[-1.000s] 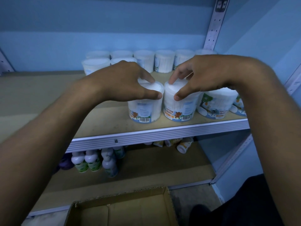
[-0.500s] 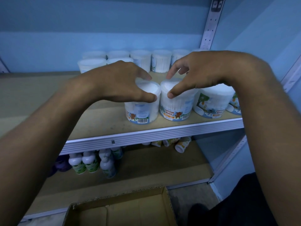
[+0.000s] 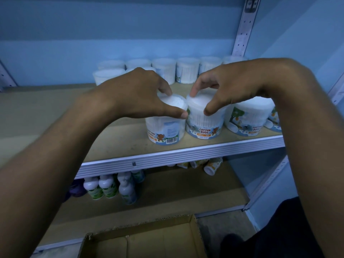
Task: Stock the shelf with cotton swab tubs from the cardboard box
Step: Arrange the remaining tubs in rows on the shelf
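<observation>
Both tubs have turned a little under the hands since a second ago: the left one now shows part of its "COTTON BUDS" print beside the barcode, and the right one shows its label nearly square on. Each stays on the same spot of the shelf.

The left hand [image 3: 137, 94] grips the rim of a clear round plastic tub of white cotton swabs with a bear label [image 3: 165, 125], thumb at the front and fingers curled over the lid. The right hand [image 3: 232, 84] pinches the lid edge of a second matching swab tub [image 3: 204, 120] in the same way. The two tubs stand touching, near the front edge of the tan board shelf with its ribbed white metal lip [image 3: 182, 155], next to a third labelled tub [image 3: 249, 118]. More tubs form a back row [image 3: 188, 71]. The brown cardboard box [image 3: 141, 241] sits open below.

Judged risk: both tubs stand close to the lip, so a careless twist or a snagging finger on release could tip one off towards the box
</observation>
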### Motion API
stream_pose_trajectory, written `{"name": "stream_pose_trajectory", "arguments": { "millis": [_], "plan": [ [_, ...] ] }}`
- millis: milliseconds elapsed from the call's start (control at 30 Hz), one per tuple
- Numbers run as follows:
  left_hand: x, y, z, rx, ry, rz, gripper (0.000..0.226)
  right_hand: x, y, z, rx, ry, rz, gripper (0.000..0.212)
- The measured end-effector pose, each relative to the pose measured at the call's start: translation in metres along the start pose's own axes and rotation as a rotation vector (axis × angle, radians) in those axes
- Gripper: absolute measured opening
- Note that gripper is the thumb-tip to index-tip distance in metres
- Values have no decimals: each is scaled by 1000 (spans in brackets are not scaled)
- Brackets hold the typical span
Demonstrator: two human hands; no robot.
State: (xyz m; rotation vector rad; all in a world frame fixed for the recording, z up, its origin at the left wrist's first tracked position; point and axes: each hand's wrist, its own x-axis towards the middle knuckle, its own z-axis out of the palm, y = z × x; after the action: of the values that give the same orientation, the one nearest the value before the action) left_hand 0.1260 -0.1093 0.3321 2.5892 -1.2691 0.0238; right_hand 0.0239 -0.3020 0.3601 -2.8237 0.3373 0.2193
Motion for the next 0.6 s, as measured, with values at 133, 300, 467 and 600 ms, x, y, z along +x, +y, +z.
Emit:
{"name": "stream_pose_trajectory", "arguments": {
  "millis": [133, 300, 467, 600],
  "plan": [
    [-2, -2, -9, 27, -33, 27, 85, -2, -5, -8, 15, 31, 14, 64],
    [-3, -3, -12, -26, -86, 18, 78, 0, -11, -10, -36, 37, 57, 66],
    [-2, -8, -2, -44, -122, 40, 75, 5, -10, -5, -52, 5, 78, 58],
    [-2, -10, 0, -67, -92, 35, 78, 7, -11, -7, -48, 1, 71, 55]
  ]
}}
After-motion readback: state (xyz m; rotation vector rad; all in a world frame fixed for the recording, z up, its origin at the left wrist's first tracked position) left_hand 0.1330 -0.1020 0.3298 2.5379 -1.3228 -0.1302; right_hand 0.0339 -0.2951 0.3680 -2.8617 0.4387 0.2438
